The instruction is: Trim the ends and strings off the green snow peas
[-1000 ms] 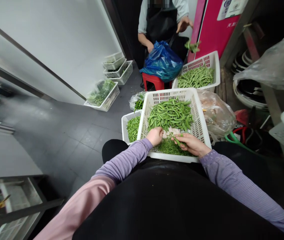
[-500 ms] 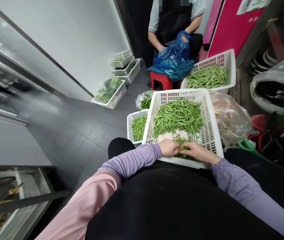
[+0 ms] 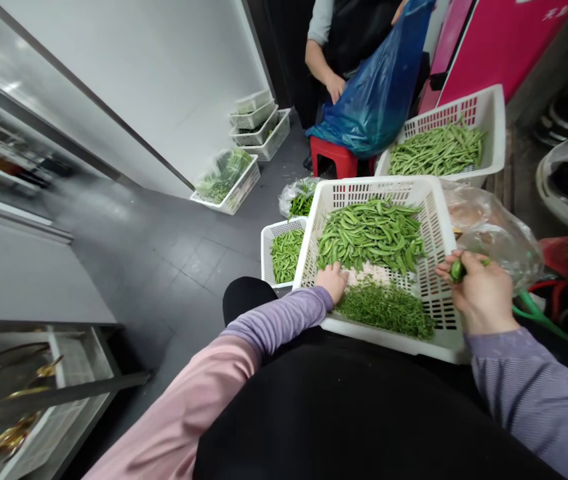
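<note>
A big white slotted basket (image 3: 451,247) rests at my lap. Flat green pea pods (image 3: 371,233) are heaped in its far half, and thin green trimmings (image 3: 387,308) lie in its near half. My left hand (image 3: 331,283) reaches in at the left, its slightly parted fingers at the near edge of the pods. Whether any pod is under the fingertips is hidden. Just beyond the right rim, my right hand (image 3: 487,290) is closed around a few green pea pods (image 3: 458,270), which poke out between thumb and fingers.
A smaller basket of pods (image 3: 287,257) stands left on the tiled floor. Opposite, a co-worker (image 3: 334,83) handles a blue plastic bag (image 3: 371,100) on a red stool (image 3: 334,157). Long green beans fill another basket (image 3: 494,133). A clear plastic bag (image 3: 501,243) lies right.
My hands have parted: the left moved to the pods' edge, the right went out past the right rim with pods. The co-worker's blue bag has been pulled up taller.
</note>
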`<state>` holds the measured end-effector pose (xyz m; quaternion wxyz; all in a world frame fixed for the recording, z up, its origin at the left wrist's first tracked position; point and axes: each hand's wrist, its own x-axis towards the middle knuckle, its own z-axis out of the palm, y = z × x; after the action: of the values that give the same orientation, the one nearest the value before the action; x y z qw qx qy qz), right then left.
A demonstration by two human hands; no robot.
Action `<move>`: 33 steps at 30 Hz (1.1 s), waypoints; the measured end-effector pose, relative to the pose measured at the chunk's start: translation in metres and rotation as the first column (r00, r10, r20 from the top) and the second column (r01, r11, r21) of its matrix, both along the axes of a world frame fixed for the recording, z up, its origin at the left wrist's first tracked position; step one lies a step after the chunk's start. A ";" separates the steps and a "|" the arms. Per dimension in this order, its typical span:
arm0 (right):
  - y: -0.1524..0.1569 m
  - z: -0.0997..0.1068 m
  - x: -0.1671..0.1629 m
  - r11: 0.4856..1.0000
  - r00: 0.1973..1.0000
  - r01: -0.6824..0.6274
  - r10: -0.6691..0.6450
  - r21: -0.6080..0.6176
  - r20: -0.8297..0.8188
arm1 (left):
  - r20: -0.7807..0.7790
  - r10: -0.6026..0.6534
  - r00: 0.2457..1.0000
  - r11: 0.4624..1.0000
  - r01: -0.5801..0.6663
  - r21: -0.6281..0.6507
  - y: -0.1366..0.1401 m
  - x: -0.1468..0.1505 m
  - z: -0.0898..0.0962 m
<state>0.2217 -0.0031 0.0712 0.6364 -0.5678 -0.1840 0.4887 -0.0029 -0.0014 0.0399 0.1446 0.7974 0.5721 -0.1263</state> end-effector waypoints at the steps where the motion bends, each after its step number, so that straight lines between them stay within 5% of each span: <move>1: 0.001 0.002 0.000 0.998 0.997 -0.033 0.028 -0.054 -0.078 | -0.080 -0.026 0.996 0.999 0.028 0.027 0.009 -0.004 -0.004; 7: -0.010 -0.004 -0.027 0.881 0.874 -0.443 0.383 -0.166 -0.298 | -0.122 -0.019 0.992 0.999 0.014 -0.046 0.039 -0.010 -0.018; 10: -0.018 -0.011 -0.038 0.774 0.816 -0.566 0.574 -0.283 -0.060 | -0.063 -0.026 0.998 0.993 0.019 -0.113 0.028 -0.001 -0.010; 15: -0.026 -0.017 -0.052 0.692 0.527 -0.611 0.717 -0.383 0.456 | 0.415 0.126 0.901 0.986 -0.066 -0.156 -0.003 0.023 0.018; 19: -0.033 -0.023 -0.049 0.787 0.426 -0.580 0.513 -0.211 0.745 | 0.518 0.294 0.803 0.954 -0.213 -0.212 -0.022 0.031 0.044; 25: -0.040 -0.040 -0.039 0.720 0.155 -0.693 0.135 0.010 0.979 | 0.459 0.238 0.856 0.969 -0.175 -0.176 -0.035 0.031 0.076; 27: -0.038 -0.045 -0.039 0.675 0.151 -0.730 0.007 0.107 0.989 | 0.475 0.315 0.822 0.938 -0.191 -0.291 -0.036 0.031 0.079; 30: -0.039 -0.049 -0.039 0.607 0.227 -0.761 -0.081 0.229 0.970 | 0.521 0.517 0.679 0.817 -0.209 -0.538 -0.040 0.036 0.077; 33: -0.042 -0.045 -0.040 0.654 0.306 -0.715 -0.028 0.249 0.952 | 0.567 0.614 0.549 0.765 -0.239 -0.597 -0.045 0.043 0.074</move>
<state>0.1812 -0.0454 0.0257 0.4466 -0.4174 -0.7795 0.1367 0.0399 -0.0463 0.1143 0.5705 0.5504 0.5983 0.1172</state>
